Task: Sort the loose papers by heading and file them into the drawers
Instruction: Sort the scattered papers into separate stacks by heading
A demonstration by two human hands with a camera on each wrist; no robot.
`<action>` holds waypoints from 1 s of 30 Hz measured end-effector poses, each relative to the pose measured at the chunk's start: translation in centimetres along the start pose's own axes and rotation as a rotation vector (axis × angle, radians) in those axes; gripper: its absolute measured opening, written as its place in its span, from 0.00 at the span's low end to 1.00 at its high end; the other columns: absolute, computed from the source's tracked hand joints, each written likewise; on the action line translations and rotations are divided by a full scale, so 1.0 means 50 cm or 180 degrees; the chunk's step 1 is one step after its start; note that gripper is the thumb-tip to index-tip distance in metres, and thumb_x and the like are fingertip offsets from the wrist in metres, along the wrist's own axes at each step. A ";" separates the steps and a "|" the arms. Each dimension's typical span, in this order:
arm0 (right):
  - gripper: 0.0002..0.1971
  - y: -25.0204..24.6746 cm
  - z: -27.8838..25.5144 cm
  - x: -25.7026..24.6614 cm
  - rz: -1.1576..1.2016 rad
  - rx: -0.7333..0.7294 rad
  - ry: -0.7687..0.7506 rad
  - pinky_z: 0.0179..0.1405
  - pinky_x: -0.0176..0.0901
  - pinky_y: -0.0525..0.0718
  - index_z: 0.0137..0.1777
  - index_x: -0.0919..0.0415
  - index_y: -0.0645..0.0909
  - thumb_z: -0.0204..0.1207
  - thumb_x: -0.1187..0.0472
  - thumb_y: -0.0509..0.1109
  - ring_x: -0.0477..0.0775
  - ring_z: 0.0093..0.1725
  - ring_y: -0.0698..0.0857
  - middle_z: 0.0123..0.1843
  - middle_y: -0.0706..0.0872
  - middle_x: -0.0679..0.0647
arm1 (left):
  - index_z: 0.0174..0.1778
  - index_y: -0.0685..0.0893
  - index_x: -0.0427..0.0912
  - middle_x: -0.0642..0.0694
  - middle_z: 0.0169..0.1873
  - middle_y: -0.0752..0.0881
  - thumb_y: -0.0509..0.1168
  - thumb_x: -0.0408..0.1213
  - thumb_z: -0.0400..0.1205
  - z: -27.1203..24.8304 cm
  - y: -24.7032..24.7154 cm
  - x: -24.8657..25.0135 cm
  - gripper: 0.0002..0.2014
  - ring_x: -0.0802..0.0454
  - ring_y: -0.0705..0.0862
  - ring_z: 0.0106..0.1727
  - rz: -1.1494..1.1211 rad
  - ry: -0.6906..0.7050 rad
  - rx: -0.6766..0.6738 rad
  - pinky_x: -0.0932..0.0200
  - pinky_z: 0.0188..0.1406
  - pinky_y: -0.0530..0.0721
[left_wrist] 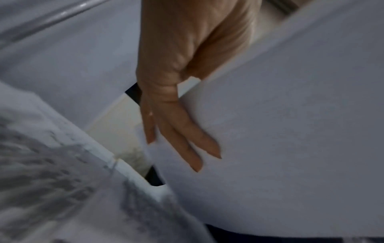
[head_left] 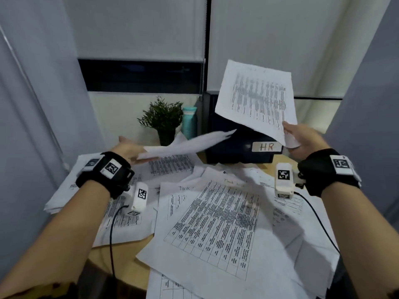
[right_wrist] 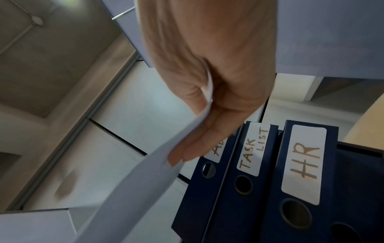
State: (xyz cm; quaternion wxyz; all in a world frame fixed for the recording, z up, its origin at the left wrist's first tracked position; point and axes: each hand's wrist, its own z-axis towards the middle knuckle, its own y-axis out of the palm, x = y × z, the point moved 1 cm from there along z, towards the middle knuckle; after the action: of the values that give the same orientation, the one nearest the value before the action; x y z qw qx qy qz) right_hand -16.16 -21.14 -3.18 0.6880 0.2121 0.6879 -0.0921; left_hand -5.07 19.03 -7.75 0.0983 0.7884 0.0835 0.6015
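a sheet (head_left: 257,100) is pinched by its corner in the right hand (head_left: 306,141), upright over the drawers (head_left: 233,152) at the desk's (head_left: 129,266) far edge; a second sheet (head_left: 190,142) is pinched flat by the left hand (head_left: 129,148), fingers straight, farther off

ahead of me: white roller blinds (head_left: 138,29) drawn low over a dark window strip (head_left: 140,76) | my sides: grey partition panels (head_left: 32,104) | below me: light wooden worktop (head_left: 121,266) | back corner: potted plant (head_left: 162,117), teal bottle (head_left: 190,121)
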 end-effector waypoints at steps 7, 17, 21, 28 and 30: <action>0.12 0.023 -0.039 0.015 -0.0400 -0.0614 0.0292 0.28 0.36 0.88 0.66 0.63 0.74 0.86 0.71 0.56 0.46 0.32 0.90 0.40 0.91 0.53 | 0.80 0.59 0.34 0.33 0.75 0.70 0.71 0.15 0.71 0.013 -0.042 -0.023 0.42 0.37 0.72 0.74 0.3587 0.0761 -0.0035 0.53 0.65 0.74; 0.14 0.100 -0.061 0.017 -0.0528 -0.1203 0.0181 0.43 0.39 0.89 0.66 0.60 0.74 0.86 0.72 0.55 0.53 0.51 0.87 0.58 0.85 0.56 | 0.83 0.55 0.37 0.32 0.77 0.69 0.52 0.77 0.66 -0.129 0.073 0.050 0.57 0.35 0.72 0.75 0.2145 0.0437 -0.1118 0.35 0.71 0.73; 0.17 0.143 -0.054 0.027 -0.0683 -0.1146 -0.0032 0.70 0.54 0.79 0.73 0.64 0.72 0.85 0.72 0.57 0.59 0.64 0.83 0.67 0.83 0.60 | 0.78 0.66 0.37 0.32 0.73 0.75 0.52 0.80 0.68 -0.135 0.106 0.064 0.55 0.32 0.73 0.74 0.1545 0.0455 -0.0960 0.31 0.71 0.70; 0.21 0.171 -0.020 0.048 0.0206 -0.0605 -0.0271 0.72 0.55 0.76 0.78 0.65 0.68 0.86 0.73 0.53 0.60 0.69 0.80 0.72 0.79 0.60 | 0.73 0.72 0.34 0.45 0.26 0.80 0.61 0.33 0.82 -0.075 -0.009 -0.016 0.22 0.48 0.80 0.29 0.1381 0.0347 0.0712 0.69 0.15 0.77; 0.21 0.195 -0.013 0.071 0.0284 -0.0620 -0.0258 0.72 0.55 0.76 0.79 0.65 0.67 0.86 0.72 0.53 0.60 0.70 0.80 0.73 0.79 0.60 | 0.74 0.72 0.32 0.47 0.33 0.73 0.64 0.31 0.79 -0.050 -0.042 -0.037 0.25 0.50 0.69 0.29 0.1705 0.0167 0.0839 0.70 0.05 0.70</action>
State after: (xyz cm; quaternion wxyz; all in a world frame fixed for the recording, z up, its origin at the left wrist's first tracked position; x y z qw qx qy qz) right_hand -12.54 -11.60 -5.05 0.7360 0.1708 0.6551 -0.0027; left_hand -7.99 20.73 -9.34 -0.1694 0.7725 -0.0476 0.6102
